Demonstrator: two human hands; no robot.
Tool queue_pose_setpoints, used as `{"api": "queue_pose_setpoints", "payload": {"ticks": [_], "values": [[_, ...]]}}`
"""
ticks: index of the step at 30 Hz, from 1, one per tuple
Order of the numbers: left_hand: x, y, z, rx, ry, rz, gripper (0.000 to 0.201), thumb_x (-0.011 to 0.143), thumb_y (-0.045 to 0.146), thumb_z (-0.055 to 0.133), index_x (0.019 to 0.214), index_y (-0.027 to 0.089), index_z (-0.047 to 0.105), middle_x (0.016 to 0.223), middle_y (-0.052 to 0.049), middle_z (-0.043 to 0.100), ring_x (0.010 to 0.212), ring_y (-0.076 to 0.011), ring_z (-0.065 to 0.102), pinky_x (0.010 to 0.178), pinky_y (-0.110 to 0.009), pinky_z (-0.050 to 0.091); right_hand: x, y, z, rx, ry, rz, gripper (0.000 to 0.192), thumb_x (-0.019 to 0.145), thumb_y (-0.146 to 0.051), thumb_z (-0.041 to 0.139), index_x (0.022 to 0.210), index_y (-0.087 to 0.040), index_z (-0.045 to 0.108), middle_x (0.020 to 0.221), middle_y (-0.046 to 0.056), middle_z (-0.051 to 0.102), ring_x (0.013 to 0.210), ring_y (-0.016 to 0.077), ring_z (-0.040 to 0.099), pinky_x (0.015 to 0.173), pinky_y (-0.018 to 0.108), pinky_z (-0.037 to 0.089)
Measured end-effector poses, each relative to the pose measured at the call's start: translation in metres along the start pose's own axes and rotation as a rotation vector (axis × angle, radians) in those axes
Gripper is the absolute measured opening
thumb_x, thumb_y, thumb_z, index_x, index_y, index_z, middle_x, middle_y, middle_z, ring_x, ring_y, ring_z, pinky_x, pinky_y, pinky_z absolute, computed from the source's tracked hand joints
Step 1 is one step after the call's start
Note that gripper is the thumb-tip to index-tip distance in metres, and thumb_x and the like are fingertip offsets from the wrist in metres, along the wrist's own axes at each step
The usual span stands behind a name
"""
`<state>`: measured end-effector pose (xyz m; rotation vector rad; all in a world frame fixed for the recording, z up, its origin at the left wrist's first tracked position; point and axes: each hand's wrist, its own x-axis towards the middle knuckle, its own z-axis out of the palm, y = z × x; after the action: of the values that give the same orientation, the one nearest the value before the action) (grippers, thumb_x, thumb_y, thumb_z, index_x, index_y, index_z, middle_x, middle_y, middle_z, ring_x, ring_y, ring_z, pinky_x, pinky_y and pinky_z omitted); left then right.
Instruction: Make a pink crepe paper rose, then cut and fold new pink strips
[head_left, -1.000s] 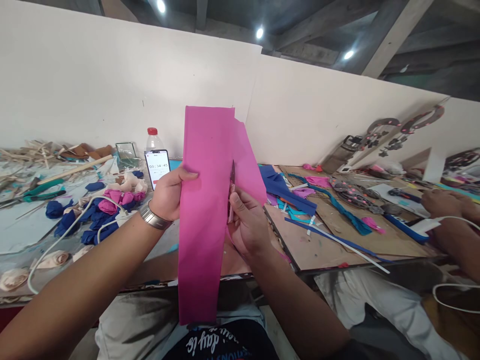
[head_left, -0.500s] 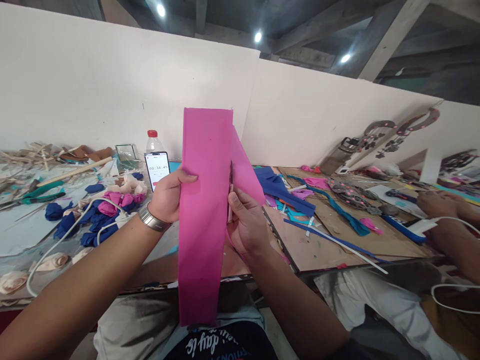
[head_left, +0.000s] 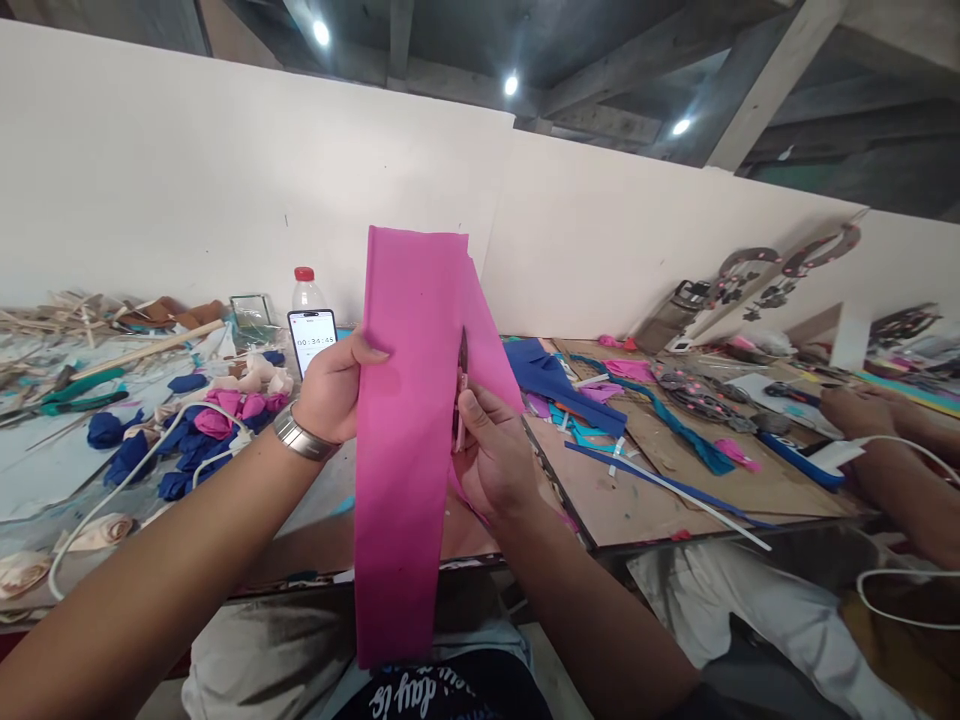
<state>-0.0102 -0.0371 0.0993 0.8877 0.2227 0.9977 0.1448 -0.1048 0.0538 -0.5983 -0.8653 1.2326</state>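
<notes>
A long pink strip of cloth (head_left: 405, 430) hangs upright in front of me, its lower end near my lap. My left hand (head_left: 337, 385) grips its left edge, thumb on the front and fingers behind. At the right edge my right hand (head_left: 491, 440) is closed around small scissors (head_left: 462, 352), whose dark blades point up along the cloth. Another flap of pink cloth (head_left: 491, 330) slants away behind the blades to the right. The scissors' handles are mostly covered by my fingers.
Blue and pink cloth flowers (head_left: 180, 440), a propped phone (head_left: 311, 335), a bottle (head_left: 306, 290) and green-handled pliers (head_left: 82, 390) are on the left. Blue cloth scraps (head_left: 562, 385) lie right. Another person's hands (head_left: 862, 415) are at far right, near a blue-and-white tool (head_left: 806, 460).
The cloth's top edge sits slightly lower in view, and the view has shifted a little. Both hands keep their holds; the scissors stay at the right edge.
</notes>
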Motion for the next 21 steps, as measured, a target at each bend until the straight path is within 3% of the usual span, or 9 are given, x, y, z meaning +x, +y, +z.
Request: {"api": "queue_pose_setpoints", "payload": {"ticks": [7,10,15,21], "values": [[-0.0025,0.0014,0.0044,0.041,0.022,-0.007,0.067,0.068,0.010,0.056,0.135,0.013,0.055,0.101,-0.011,0.076,0.094,-0.0334,0.073,0.091,-0.051,0.057,-0.0001,-0.0045,0.0044,0.003,-0.016,0.000,0.028,0.073,-0.040,0.084,0.097,-0.025,0.077,0.071,-0.003,0.068,0.065,0.0128,0.060,0.063,0.026,0.050],[-0.0024,-0.0008,0.0053,0.013,0.023,0.011,0.072,0.065,0.010,0.056,0.136,0.015,0.054,0.104,-0.010,0.076,0.099,-0.0347,0.073,0.093,-0.052,0.056,0.0002,-0.0041,0.0029,-0.020,-0.010,-0.010,0.026,0.075,-0.041,0.082,0.095,-0.024,0.076,0.062,-0.005,0.062,0.062,0.0127,0.057,0.061,0.026,0.049],[-0.0018,-0.0032,0.0059,0.000,0.011,0.022,0.075,0.063,0.011,0.058,0.138,0.017,0.053,0.112,-0.011,0.075,0.108,-0.0375,0.070,0.097,-0.054,0.055,0.0012,-0.0013,0.0004,-0.005,-0.006,-0.006,0.026,0.075,-0.040,0.082,0.094,-0.024,0.077,0.069,-0.004,0.066,0.060,0.0108,0.056,0.060,0.025,0.048],[-0.0030,-0.0038,0.0076,0.001,0.031,0.055,0.079,0.062,0.008,0.057,0.140,0.018,0.051,0.115,-0.011,0.074,0.108,-0.0368,0.070,0.097,-0.054,0.054,0.0008,-0.0008,0.0003,0.005,0.025,-0.013,0.026,0.075,-0.037,0.082,0.097,-0.024,0.077,0.063,-0.005,0.065,0.057,0.0107,0.055,0.056,0.024,0.045]]}}
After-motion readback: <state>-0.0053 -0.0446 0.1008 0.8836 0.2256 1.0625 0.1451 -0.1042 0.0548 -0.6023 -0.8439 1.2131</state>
